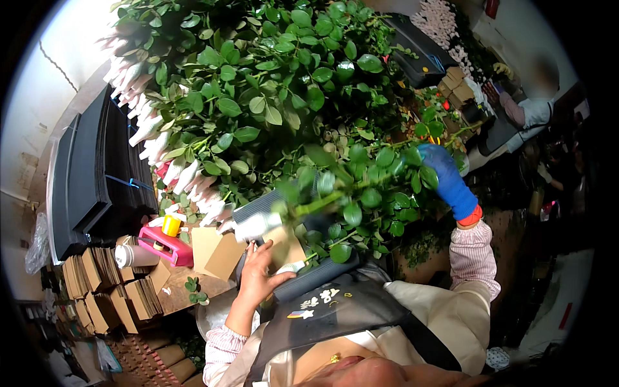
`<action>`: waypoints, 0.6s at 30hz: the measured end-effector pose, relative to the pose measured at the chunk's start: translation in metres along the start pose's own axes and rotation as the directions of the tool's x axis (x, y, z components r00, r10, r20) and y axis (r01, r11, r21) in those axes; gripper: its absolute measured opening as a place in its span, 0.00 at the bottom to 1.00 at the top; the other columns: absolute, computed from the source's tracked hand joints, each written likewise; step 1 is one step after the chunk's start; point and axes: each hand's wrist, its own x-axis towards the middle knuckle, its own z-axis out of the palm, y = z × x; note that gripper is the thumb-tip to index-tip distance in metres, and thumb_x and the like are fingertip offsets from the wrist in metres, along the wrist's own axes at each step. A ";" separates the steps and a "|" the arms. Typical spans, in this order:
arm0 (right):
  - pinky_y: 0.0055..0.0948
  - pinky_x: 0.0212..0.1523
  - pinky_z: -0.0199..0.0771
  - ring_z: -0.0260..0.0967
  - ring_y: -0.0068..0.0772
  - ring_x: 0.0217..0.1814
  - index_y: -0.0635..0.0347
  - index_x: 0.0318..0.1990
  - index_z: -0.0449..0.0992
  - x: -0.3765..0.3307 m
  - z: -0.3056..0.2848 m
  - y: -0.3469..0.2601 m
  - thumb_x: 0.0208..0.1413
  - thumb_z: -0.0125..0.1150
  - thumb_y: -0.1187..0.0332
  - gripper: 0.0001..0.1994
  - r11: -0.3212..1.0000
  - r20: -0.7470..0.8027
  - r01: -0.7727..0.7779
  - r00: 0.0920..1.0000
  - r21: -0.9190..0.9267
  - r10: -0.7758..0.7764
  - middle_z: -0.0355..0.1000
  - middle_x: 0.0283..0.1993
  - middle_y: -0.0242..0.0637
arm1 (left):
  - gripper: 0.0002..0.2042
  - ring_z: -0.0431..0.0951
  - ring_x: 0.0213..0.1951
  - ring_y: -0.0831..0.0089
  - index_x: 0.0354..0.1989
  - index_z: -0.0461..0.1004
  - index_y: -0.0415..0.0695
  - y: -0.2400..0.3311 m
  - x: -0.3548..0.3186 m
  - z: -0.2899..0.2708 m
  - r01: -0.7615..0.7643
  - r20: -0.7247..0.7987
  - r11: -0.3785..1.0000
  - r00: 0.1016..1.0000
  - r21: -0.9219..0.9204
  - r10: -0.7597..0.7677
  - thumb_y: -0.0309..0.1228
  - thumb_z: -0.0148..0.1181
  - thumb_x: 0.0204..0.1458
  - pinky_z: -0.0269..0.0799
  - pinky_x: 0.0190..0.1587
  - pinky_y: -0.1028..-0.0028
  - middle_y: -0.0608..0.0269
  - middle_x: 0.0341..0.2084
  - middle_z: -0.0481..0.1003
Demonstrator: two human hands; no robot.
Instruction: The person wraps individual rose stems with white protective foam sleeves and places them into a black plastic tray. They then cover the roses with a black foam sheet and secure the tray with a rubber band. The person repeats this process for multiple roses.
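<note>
**Stem could slip or snag in the pile**

The right hand [446,179], in a blue glove, is closed round the leafy end of a rose stem [351,193] held across the desk [177,291]. The bare left hand [261,274] clasps the wrapped bud end [258,226] over a grey corrugated sheet [309,274]. Leaves crowd both grips: a pull might tear foliage, catch neighbouring stems in the heap [258,84], or bend the bud. Thorns threaten the ungloved palm.

A flower-packing workshop: heaped rose stems [258,97], stacked cardboard sleeves [103,284], black trays [90,174].
</note>
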 end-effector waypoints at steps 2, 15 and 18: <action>0.44 0.60 0.70 0.71 0.47 0.55 0.46 0.52 0.79 -0.009 0.005 -0.008 0.46 0.63 0.75 0.23 0.994 0.120 0.099 0.987 0.038 -0.103 0.75 0.49 0.36 | 0.44 0.74 0.61 0.53 0.65 0.68 0.45 -0.006 -0.005 0.004 0.058 -0.067 0.993 0.996 -0.098 -0.065 0.45 0.81 0.37 0.50 0.72 0.47 0.50 0.53 0.78; 0.42 0.57 0.72 0.73 0.38 0.57 0.41 0.60 0.74 0.031 0.047 -0.093 0.51 0.60 0.74 0.26 0.943 0.195 -0.092 0.967 -0.320 0.161 0.74 0.57 0.32 | 0.31 0.70 0.65 0.55 0.57 0.79 0.47 0.009 -0.001 -0.003 -0.058 0.043 0.986 0.998 0.155 0.052 0.43 0.76 0.41 0.47 0.72 0.45 0.60 0.55 0.79; 0.42 0.55 0.73 0.75 0.40 0.51 0.45 0.51 0.78 0.076 0.118 -0.094 0.54 0.57 0.69 0.16 0.988 -0.092 0.070 0.992 -0.136 -0.083 0.77 0.52 0.34 | 0.30 0.69 0.66 0.55 0.58 0.77 0.46 0.018 0.006 -0.008 -0.067 0.114 0.980 0.992 0.189 0.046 0.41 0.75 0.44 0.43 0.74 0.46 0.60 0.57 0.78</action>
